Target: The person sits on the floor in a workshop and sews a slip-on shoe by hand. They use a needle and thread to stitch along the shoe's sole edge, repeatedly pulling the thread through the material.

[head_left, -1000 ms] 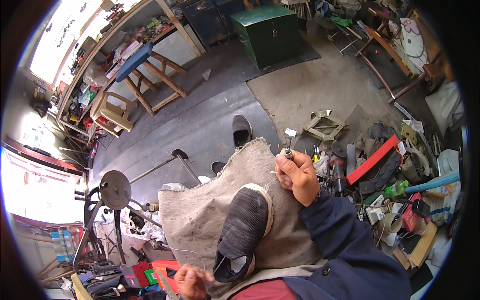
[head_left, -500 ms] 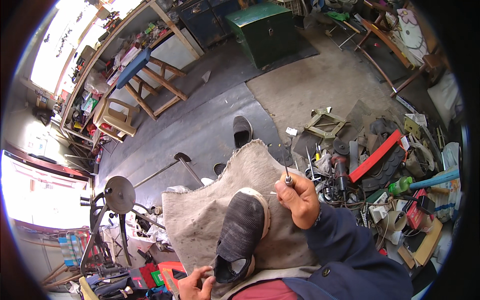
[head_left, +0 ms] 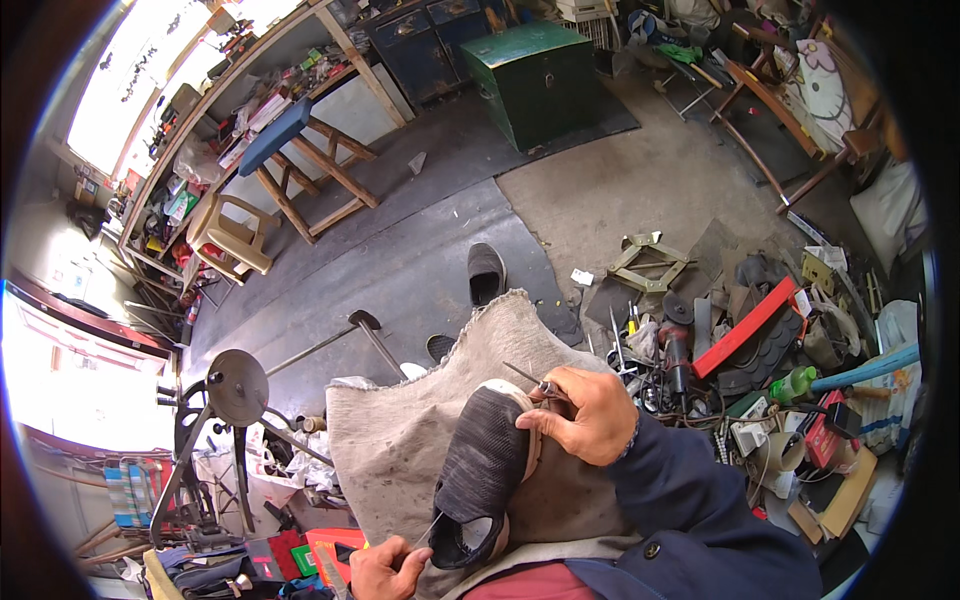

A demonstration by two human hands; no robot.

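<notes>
The right hand (head_left: 592, 415) grips an awl (head_left: 545, 387) at the shoe's (head_left: 485, 445) toe edge; left hand (head_left: 382, 572) pinches thread (head_left: 435, 525); bare cloth (head_left: 390, 430) lies left

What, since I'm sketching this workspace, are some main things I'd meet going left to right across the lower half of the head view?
Round metal disc, left hand, dark shoe between the hands, right hand, green bottle, long blue piece.

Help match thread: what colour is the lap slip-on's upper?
The upper is streaky dark grey; head view.
</notes>
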